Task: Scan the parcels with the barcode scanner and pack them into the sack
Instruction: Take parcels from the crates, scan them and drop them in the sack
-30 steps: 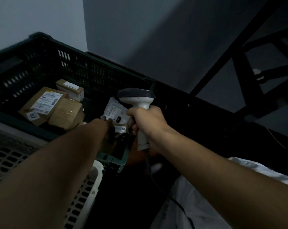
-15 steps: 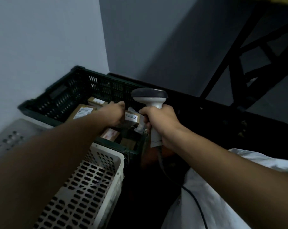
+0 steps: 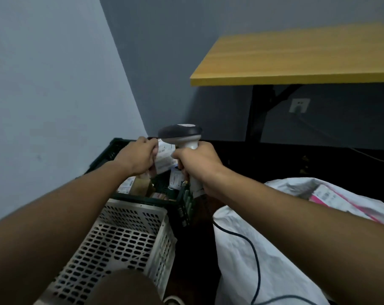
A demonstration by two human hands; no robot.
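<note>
My left hand (image 3: 139, 156) grips a small white parcel (image 3: 164, 158) with a printed label, held up above the dark green crate (image 3: 112, 154). My right hand (image 3: 197, 164) is closed around the handle of the barcode scanner (image 3: 180, 133), whose dark head sits just above and right of the parcel. More cardboard parcels (image 3: 140, 186) lie inside the crate. The white sack (image 3: 252, 249) lies at the lower right with a pink and white parcel (image 3: 331, 198) in its mouth. The scanner's dark cable (image 3: 255, 260) runs across the sack.
A white perforated crate (image 3: 120, 234) stands in front of the green crate, against the left wall. A yellow tabletop (image 3: 296, 60) on a black frame juts out at the upper right, with a wall socket (image 3: 299, 105) under it. My knee (image 3: 125, 287) is at the bottom.
The view tilted up from the crate. My left hand lifted the white parcel out of the crate and raised it beside the scanner head; the right hand kept hold of the scanner.
</note>
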